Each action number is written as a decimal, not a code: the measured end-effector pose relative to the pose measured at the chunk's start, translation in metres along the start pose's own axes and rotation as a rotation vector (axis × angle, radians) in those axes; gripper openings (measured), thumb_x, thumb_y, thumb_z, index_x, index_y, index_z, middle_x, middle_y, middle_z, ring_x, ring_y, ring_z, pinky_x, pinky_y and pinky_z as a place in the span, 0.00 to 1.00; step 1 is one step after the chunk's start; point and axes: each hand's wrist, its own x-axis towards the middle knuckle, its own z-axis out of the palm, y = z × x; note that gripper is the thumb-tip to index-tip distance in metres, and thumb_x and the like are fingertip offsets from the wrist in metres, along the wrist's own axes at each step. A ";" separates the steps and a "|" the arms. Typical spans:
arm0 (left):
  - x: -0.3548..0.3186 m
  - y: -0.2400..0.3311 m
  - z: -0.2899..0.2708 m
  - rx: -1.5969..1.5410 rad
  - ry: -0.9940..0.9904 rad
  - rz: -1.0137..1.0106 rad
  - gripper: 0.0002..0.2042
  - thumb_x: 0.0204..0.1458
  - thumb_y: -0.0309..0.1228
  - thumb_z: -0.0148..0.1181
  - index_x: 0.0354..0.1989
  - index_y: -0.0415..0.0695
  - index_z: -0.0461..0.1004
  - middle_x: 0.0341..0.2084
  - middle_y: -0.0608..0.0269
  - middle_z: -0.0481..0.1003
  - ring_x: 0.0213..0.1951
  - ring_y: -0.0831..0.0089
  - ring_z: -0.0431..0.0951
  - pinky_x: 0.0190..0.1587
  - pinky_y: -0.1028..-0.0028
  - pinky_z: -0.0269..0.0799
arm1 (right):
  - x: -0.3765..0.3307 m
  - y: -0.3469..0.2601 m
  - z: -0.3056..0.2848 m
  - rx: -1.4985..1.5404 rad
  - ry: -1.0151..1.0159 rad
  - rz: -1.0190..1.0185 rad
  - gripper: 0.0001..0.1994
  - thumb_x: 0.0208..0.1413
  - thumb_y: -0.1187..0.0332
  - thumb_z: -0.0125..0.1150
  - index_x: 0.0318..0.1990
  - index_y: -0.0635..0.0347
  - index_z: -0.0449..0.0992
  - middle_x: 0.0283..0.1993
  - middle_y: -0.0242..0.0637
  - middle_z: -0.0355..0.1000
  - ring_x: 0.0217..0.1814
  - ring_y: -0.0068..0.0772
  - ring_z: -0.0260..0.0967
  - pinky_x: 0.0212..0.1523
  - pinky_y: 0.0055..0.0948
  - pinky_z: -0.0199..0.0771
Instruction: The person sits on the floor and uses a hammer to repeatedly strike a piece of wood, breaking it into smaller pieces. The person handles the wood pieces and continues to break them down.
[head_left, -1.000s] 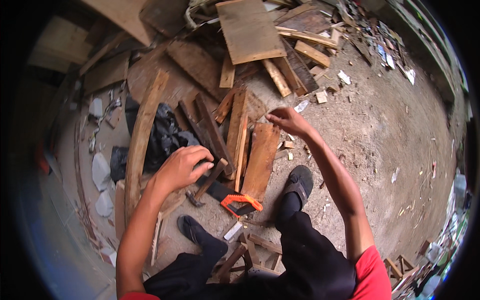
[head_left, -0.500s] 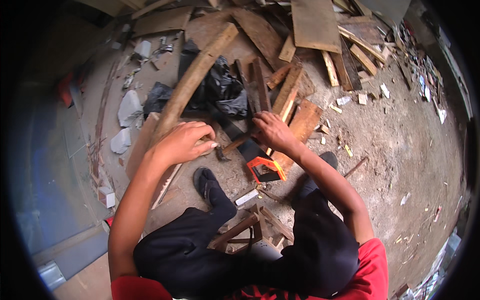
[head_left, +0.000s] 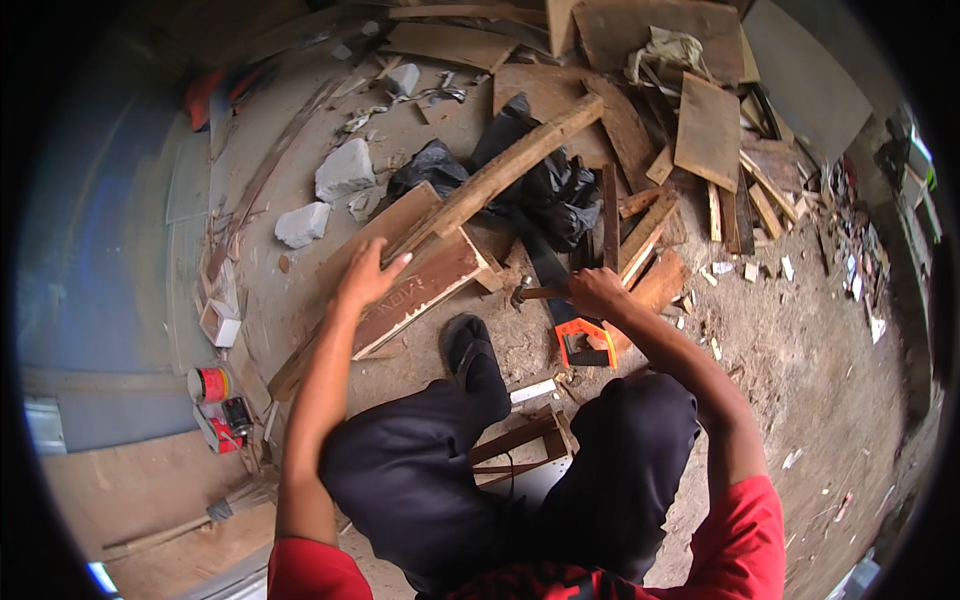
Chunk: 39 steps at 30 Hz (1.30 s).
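Note:
My right hand [head_left: 598,292] is wrapped round the wooden handle of a hammer [head_left: 545,293], whose dark head points left, just above the floor. Thumb and fingers apart, my left hand [head_left: 368,274] is at a long wooden beam [head_left: 510,172]; whether it presses on the wood is hard to tell. That beam slants across a reddish-brown wooden board piece [head_left: 425,287] with a pale, splintered lower edge. Close to my right hand lies a handsaw [head_left: 585,342] with an orange and black handle, its dark blade reaching away under black plastic bags [head_left: 565,200].
Scrap boards [head_left: 708,132] pile up at the far right. Pale broken blocks [head_left: 345,170] lie at the left, near a can [head_left: 209,385]. A small wooden frame [head_left: 525,440] sits between my legs. Wood chips and rubble litter the floor [head_left: 800,370].
My left hand has moved away from the hammer's head, back along the beam. The hammer stays in my right hand. The whole view has shifted, with the scene now further right.

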 end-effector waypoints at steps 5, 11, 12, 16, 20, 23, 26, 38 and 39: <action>-0.019 0.005 0.014 -0.178 -0.034 -0.092 0.40 0.55 0.59 0.55 0.62 0.33 0.63 0.59 0.35 0.65 0.63 0.46 0.65 0.63 0.58 0.61 | -0.039 0.001 -0.056 0.108 -0.059 0.242 0.26 0.56 0.44 0.58 0.37 0.62 0.80 0.36 0.49 0.79 0.40 0.47 0.79 0.40 0.44 0.79; -0.051 -0.026 0.018 0.049 0.001 0.034 0.43 0.48 0.52 0.67 0.67 0.39 0.56 0.63 0.37 0.61 0.65 0.47 0.62 0.64 0.55 0.60 | -0.081 0.004 -0.101 0.245 0.025 0.408 0.26 0.58 0.44 0.57 0.37 0.63 0.80 0.33 0.51 0.77 0.39 0.50 0.78 0.41 0.46 0.74; -0.060 -0.034 0.018 0.092 0.065 0.003 0.42 0.48 0.52 0.67 0.67 0.41 0.56 0.63 0.40 0.61 0.65 0.49 0.62 0.64 0.53 0.59 | -0.087 0.004 -0.096 0.378 0.289 0.275 0.26 0.58 0.47 0.60 0.26 0.66 0.78 0.16 0.45 0.68 0.18 0.39 0.68 0.23 0.40 0.65; -0.092 -0.068 0.009 0.129 0.200 -0.106 0.39 0.49 0.51 0.65 0.66 0.44 0.58 0.63 0.49 0.62 0.63 0.53 0.64 0.62 0.47 0.58 | -0.090 -0.012 -0.127 0.514 0.252 0.271 0.23 0.61 0.50 0.57 0.32 0.67 0.78 0.22 0.44 0.72 0.26 0.38 0.70 0.30 0.41 0.68; -0.107 -0.096 0.002 0.138 0.236 -0.089 0.33 0.53 0.48 0.62 0.65 0.49 0.60 0.60 0.52 0.65 0.62 0.54 0.66 0.61 0.46 0.58 | -0.074 -0.029 -0.154 0.657 0.303 0.214 0.25 0.62 0.50 0.56 0.28 0.68 0.76 0.18 0.31 0.64 0.22 0.20 0.58 0.23 0.31 0.59; -0.110 -0.101 0.001 0.099 0.111 -0.126 0.31 0.58 0.47 0.56 0.68 0.51 0.58 0.65 0.51 0.62 0.66 0.53 0.61 0.64 0.44 0.53 | -0.057 -0.054 -0.175 0.717 0.322 0.167 0.25 0.62 0.50 0.56 0.28 0.67 0.76 0.18 0.28 0.64 0.21 0.19 0.59 0.21 0.29 0.58; -0.100 -0.103 -0.006 0.110 0.022 -0.129 0.31 0.60 0.47 0.54 0.69 0.49 0.55 0.65 0.49 0.61 0.66 0.52 0.61 0.65 0.44 0.52 | -0.044 -0.075 -0.185 0.873 0.244 0.141 0.25 0.63 0.47 0.55 0.36 0.65 0.78 0.22 0.25 0.65 0.21 0.16 0.58 0.20 0.22 0.57; -0.095 -0.179 0.046 -0.018 0.197 0.124 0.34 0.60 0.54 0.51 0.64 0.38 0.61 0.64 0.48 0.60 0.65 0.51 0.61 0.65 0.53 0.55 | -0.021 -0.128 -0.199 0.939 0.099 0.094 0.25 0.63 0.46 0.54 0.36 0.65 0.77 0.19 0.23 0.60 0.19 0.13 0.58 0.20 0.19 0.61; -0.093 -0.168 0.048 0.041 0.197 0.118 0.35 0.58 0.55 0.53 0.64 0.37 0.61 0.64 0.48 0.60 0.65 0.51 0.61 0.65 0.54 0.55 | -0.018 -0.130 -0.197 0.954 0.126 0.106 0.24 0.64 0.47 0.54 0.37 0.65 0.77 0.19 0.23 0.60 0.19 0.13 0.57 0.21 0.19 0.60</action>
